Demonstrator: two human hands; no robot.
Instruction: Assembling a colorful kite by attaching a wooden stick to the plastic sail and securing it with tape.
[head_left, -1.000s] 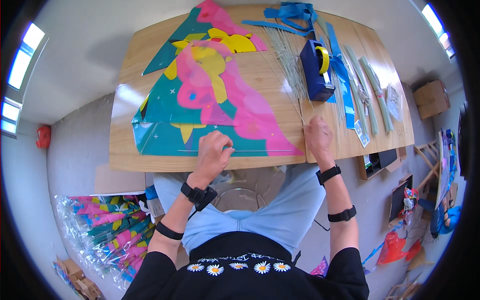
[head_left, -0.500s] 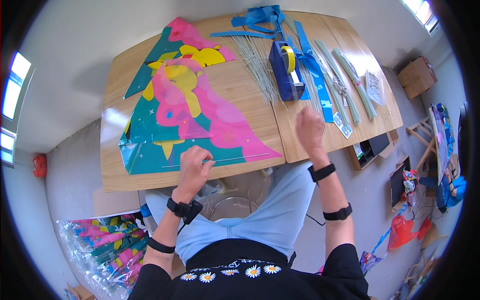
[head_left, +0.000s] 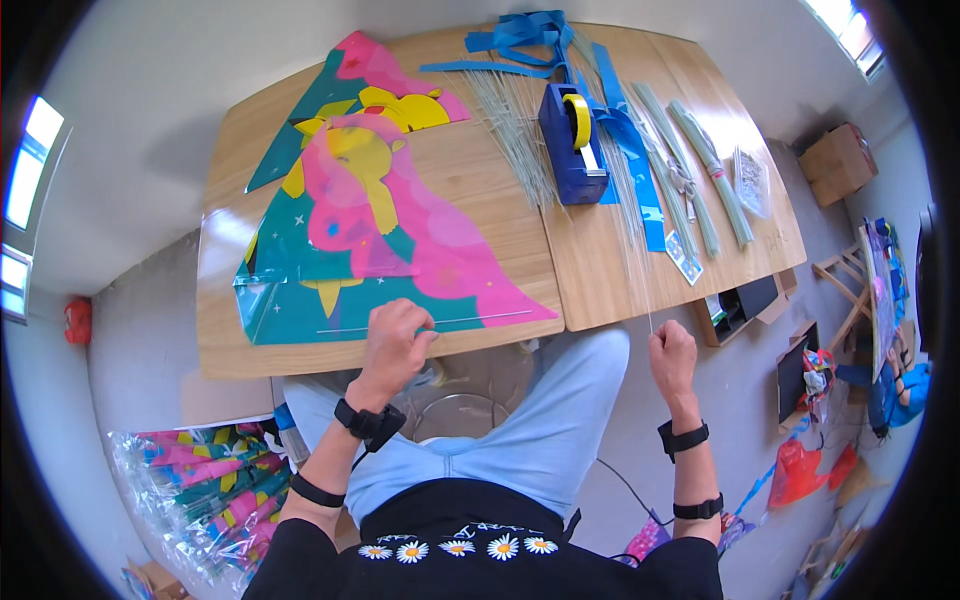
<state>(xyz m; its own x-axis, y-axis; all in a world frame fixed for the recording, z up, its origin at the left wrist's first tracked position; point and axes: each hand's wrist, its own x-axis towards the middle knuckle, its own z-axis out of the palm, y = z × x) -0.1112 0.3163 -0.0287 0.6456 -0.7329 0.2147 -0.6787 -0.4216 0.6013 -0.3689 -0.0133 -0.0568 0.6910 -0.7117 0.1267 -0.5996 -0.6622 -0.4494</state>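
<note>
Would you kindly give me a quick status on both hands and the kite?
Left hand pressing on kite sheet at table edge. Right hand off the table, grip pinching thin rod. Nothing in the way.

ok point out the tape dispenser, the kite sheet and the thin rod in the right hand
tape dispenser (head_left: 566, 150), head view, blue body beside the yellow roll
kite sheet (head_left: 400, 250), head view, pink printed middle
thin rod (head_left: 640, 270), head view, shaft above the right hand (head_left: 672, 358)

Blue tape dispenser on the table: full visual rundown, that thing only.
The blue block-shaped tape dispenser looks like plastic and stands upright on the wooden table, toward its far side. A yellow tape roll sits on edge in its top slot. Thin pale sticks lie along its left side, blue strips along its right. Neither hand touches it.
</note>
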